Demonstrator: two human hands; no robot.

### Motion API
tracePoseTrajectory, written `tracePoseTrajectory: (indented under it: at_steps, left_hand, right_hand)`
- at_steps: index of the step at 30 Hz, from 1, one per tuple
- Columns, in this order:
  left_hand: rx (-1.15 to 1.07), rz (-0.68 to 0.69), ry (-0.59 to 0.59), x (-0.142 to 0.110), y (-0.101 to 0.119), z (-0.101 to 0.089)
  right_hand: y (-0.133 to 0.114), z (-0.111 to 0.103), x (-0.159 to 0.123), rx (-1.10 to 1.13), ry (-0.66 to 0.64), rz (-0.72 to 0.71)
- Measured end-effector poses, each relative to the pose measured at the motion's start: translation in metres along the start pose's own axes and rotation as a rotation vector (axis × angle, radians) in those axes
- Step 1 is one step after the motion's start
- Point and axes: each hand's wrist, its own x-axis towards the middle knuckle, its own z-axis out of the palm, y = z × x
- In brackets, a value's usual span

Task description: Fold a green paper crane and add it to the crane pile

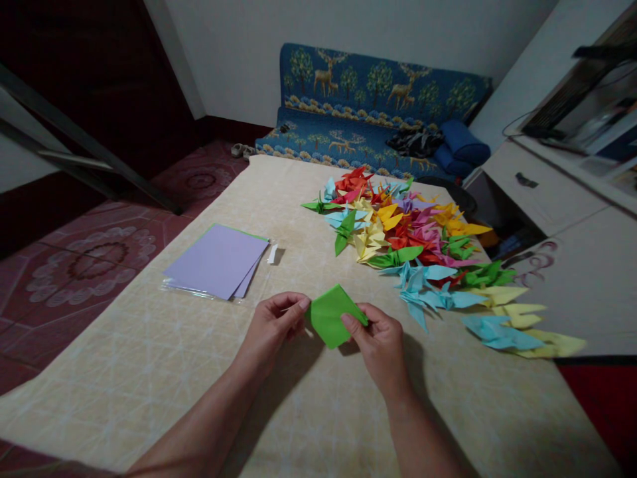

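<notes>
I hold a folded green paper (332, 318) just in front of me, nearer to me than the pile of paper birds (413, 236) and left of most of it. My left grip (276, 320) pinches the paper's left corner between thumb and fingers; my right grip (381, 345) clasps the opposite side, thumb lying on the upper face. The pile, red, yellow, orange, pink, blue and green among its colours, is spread over the pale patterned surface (149, 392). Well left of the pile lies a stack of lilac sheets (216, 259), clear wrapping (189, 290) showing at its near edge. Between the stack and the pile is a white scrap (273, 253). Beyond the pile stands a blue sofa (348, 123) patterned with deer.
</notes>
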Motion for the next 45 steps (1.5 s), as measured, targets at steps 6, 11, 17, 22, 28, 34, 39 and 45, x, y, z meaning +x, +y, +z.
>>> tracePoseTrajectory:
  at_steps: [6,11,17,22,28,34,39,45]
  left_hand:
    - [0.037,0.083,-0.007,0.002,0.001,0.005]
    - [0.029,0.06,-0.023,0.003,0.002,0.005]
    - [0.009,0.065,0.023,0.003,0.002,0.002]
    - [0.041,0.083,-0.019,0.002,0.003,0.003]
    - [0.082,0.133,0.041,0.001,0.0,0.003]
    - [-0.03,0.191,0.222,-0.003,-0.002,0.012]
    - [0.02,0.067,-0.013,-0.007,-0.008,0.02]
    - [0.181,0.126,-0.205,-0.009,-0.006,0.021]
  right_hand:
    - [-0.002,-0.001,0.002,0.102,0.007,0.145]
    - [0.003,-0.002,0.002,0.164,-0.01,0.173]
    - [0.001,-0.003,0.001,0.156,0.039,0.141]
    - [0.003,-0.005,0.003,0.091,0.082,0.081]
    - [0.002,-0.006,0.002,0.086,0.089,-0.032]
    - [-0.001,0.007,0.001,0.234,0.079,0.041]
    - [0.001,0.009,0.005,0.278,0.166,0.072]
    - [-0.009,-0.01,0.009,0.117,0.012,0.028]
